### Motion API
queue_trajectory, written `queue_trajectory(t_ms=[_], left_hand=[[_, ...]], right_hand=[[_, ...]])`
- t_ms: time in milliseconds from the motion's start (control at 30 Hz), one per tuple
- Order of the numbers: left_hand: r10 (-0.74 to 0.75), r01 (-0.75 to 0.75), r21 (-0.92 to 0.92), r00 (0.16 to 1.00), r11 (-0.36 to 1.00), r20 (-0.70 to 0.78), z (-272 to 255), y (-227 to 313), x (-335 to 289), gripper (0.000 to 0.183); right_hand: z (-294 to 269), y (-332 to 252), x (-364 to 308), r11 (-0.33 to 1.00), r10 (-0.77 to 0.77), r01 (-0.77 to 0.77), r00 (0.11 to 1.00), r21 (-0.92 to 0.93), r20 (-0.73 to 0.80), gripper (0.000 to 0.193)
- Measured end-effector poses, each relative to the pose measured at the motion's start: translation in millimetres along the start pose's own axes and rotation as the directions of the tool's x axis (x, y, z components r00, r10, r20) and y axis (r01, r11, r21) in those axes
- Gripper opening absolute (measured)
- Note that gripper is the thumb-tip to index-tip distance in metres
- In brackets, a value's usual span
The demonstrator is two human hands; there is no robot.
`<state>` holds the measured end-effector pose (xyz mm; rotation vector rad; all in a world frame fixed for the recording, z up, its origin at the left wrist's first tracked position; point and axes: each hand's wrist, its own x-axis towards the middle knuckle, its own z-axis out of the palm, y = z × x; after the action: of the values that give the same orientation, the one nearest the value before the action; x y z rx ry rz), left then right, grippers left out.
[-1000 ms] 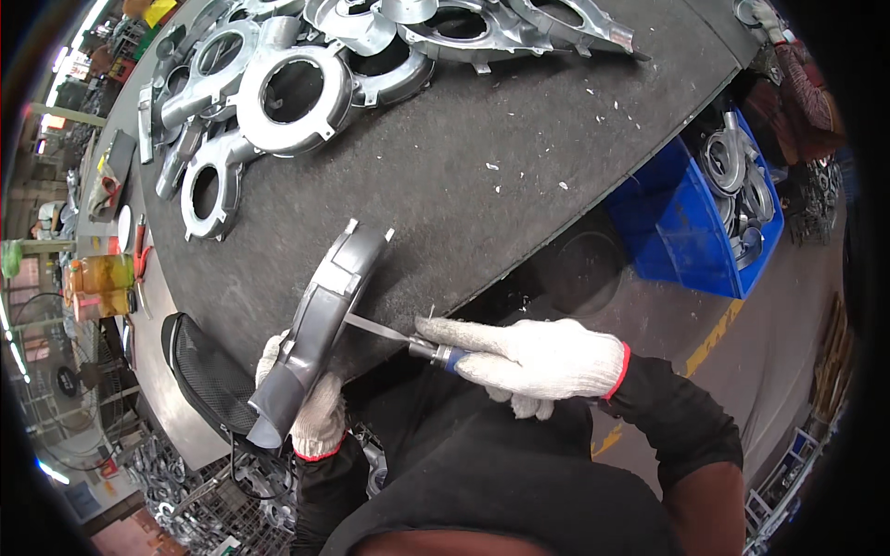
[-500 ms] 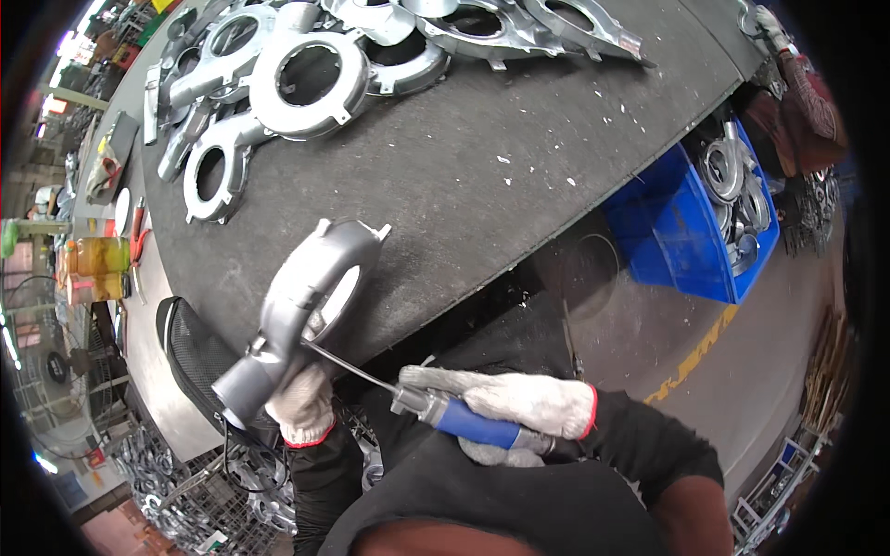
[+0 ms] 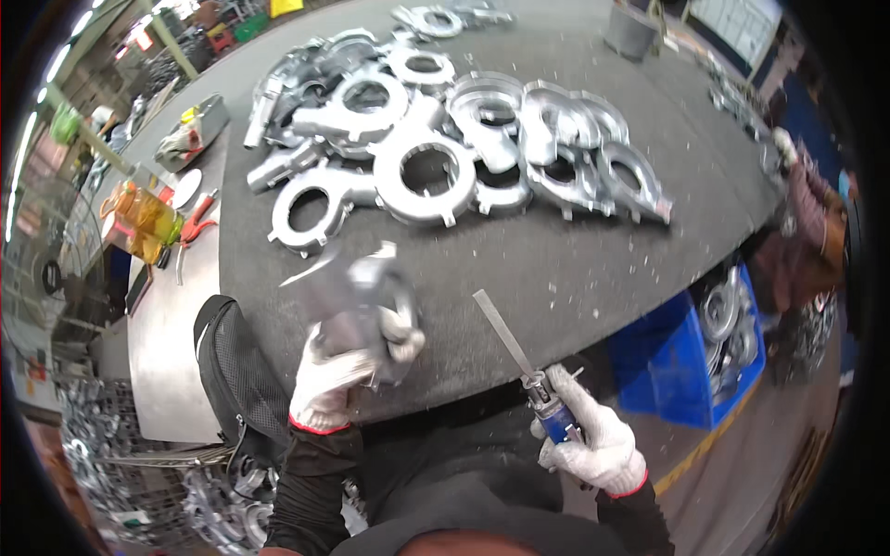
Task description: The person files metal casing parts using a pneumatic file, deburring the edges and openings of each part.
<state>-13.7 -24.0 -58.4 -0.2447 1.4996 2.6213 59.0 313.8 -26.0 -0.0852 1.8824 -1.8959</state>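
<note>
My gloved left hand (image 3: 332,378) grips a silvery cast-metal housing (image 3: 375,296) above the near edge of the dark work table (image 3: 464,324). Motion blurs the casting, and its round opening faces partly away. In my gloved right hand (image 3: 598,443) is a blue-bodied handheld power file (image 3: 554,414), its flat metal blade pointing up and to the left. The blade stands apart from the housing. Farther back on the table lies a heap of similar ring-shaped castings (image 3: 425,181), some overlapping.
A black mesh-covered pad (image 3: 243,371) stands at the table's left edge. Red-handled pliers (image 3: 197,221) and amber bottles (image 3: 146,222) are beyond it. On the right, a blue bin (image 3: 672,361) holds castings, and a co-worker's arm (image 3: 805,171) shows behind it. A grey bucket (image 3: 632,32) sits at the back.
The file's tip has come away from the housing, and my right hand has moved right with the tool turned upward. My left hand has turned the housing. The view has tilted up.
</note>
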Motion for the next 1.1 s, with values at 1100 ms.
queue_trajectory(t_ms=[1100], left_hand=[[-0.397,0.260,0.603,0.912,0.755,0.105,51.7,58.1,-32.4,0.043]], right_hand=[[23.6,-119.6,18.1,0.452,-0.184,0.048,0.982,-0.891,-0.040,0.062]])
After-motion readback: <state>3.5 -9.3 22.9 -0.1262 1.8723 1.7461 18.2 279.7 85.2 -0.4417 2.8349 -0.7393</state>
